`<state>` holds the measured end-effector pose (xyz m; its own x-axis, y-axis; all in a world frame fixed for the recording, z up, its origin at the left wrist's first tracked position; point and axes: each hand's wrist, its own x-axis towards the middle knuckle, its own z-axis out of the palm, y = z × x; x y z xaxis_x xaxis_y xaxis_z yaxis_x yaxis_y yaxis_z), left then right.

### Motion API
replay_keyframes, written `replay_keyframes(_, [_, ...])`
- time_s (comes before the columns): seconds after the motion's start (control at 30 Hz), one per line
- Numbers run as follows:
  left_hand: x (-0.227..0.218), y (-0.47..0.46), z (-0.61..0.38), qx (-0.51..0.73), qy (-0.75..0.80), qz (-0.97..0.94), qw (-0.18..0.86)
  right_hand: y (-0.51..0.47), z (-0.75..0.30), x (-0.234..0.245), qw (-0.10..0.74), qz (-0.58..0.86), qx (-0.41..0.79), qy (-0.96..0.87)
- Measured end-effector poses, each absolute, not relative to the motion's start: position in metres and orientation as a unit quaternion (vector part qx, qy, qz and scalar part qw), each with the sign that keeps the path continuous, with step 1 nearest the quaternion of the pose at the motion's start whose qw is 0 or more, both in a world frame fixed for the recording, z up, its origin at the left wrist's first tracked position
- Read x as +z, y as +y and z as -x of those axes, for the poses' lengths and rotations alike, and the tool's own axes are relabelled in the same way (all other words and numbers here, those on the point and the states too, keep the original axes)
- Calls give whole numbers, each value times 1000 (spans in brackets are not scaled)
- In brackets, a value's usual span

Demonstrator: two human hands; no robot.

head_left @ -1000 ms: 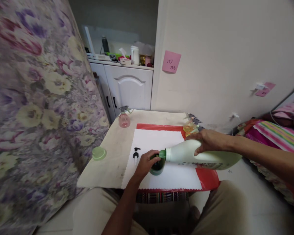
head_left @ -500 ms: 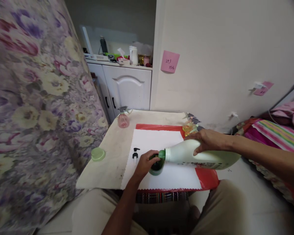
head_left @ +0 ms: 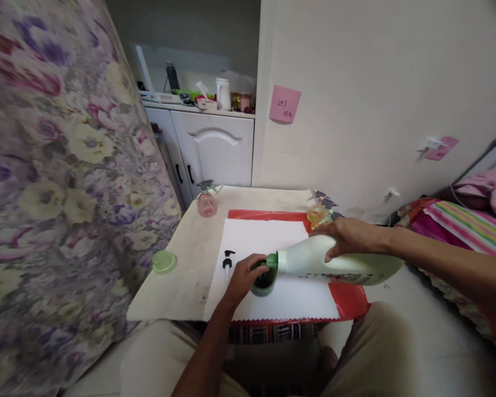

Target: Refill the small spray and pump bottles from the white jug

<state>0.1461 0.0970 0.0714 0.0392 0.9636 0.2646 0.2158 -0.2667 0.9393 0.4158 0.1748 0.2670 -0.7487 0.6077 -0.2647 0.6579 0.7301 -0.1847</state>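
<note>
My right hand (head_left: 347, 236) grips a large pale green jug (head_left: 308, 258) by its upper side and holds it tipped almost level. Its green spout (head_left: 271, 261) points left, right at the mouth of a dark green bottle (head_left: 263, 288). My left hand (head_left: 246, 274) is closed around the top of that bottle, with fingers near the spout. Whether liquid is flowing cannot be made out. A black pump head (head_left: 228, 259) lies left of my left hand on the white sheet (head_left: 252, 231). Further left on the table rests a light green cap (head_left: 164, 262).
A pink spray bottle (head_left: 207, 204) stands at the table's back left. Several yellow spray bottles (head_left: 316, 214) stand at the back right, close to my right hand. Red plastic (head_left: 349, 300) shows under the white sheet. A floral curtain (head_left: 74, 182) hangs at left; a wall rises behind.
The whole view has shifted very slightly. Both hands, the jug and the dark green bottle keep the same positions relative to each other.
</note>
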Motion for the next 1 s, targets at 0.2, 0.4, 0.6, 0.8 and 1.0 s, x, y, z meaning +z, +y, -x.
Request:
replay_keyframes(0.2, [72,97,-146,503,477,-617,372,177,-417,264,88,-339,-126,928])
replay_keyframes(0.4, [71,98,-146,503,478,-619,369,179,-419,262,83,-337,-125,929])
replay_keyframes(0.6, [71,99,-146,499,481,-621,367,181,-419,262,82,-333,-132,930])
replay_keyframes(0.8, [73,98,-147,499,482,-618,368,178,-417,265,82,-329,-137,931])
replay_keyframes(1.0, [74,98,-147,499,482,-618,371,178,-417,265,84,-333,-128,930])
